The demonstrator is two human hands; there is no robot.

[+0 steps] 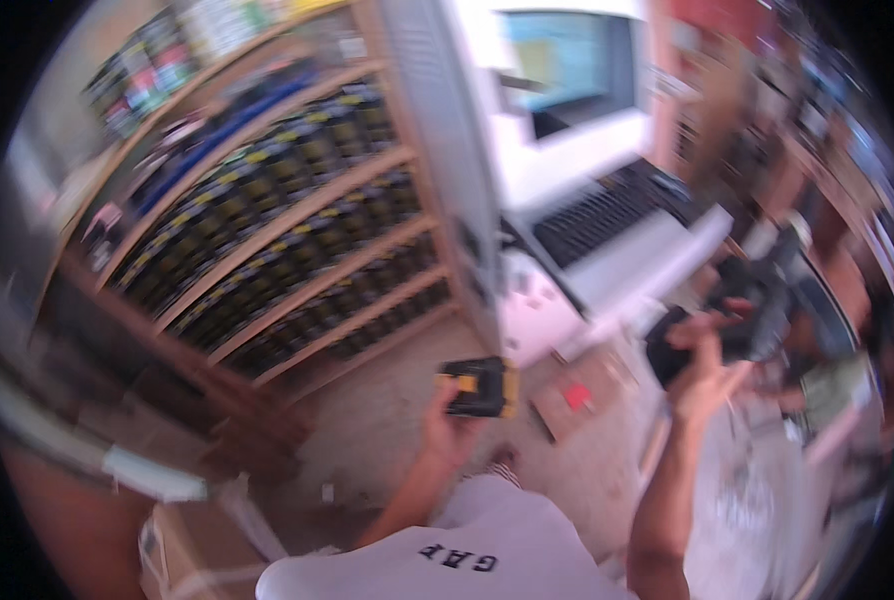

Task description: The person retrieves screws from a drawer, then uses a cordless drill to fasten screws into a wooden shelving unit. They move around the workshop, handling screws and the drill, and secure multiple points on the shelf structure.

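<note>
My left hand (449,432) is closed around a black and yellow power tool battery pack (479,388), held out in front of my body above the floor. Off to the right, my right hand (702,365) grips a bulky black power tool (762,300). Motion blur smears that tool, so its exact kind is not plain. The two held things are well apart from each other.
Wooden shelves (287,225) packed with rows of dark containers stand on the left. Ahead is a white machine cabinet (567,150) with a screen (557,60) and a keyboard (597,220). A cardboard piece with a red spot (577,398) lies on the floor.
</note>
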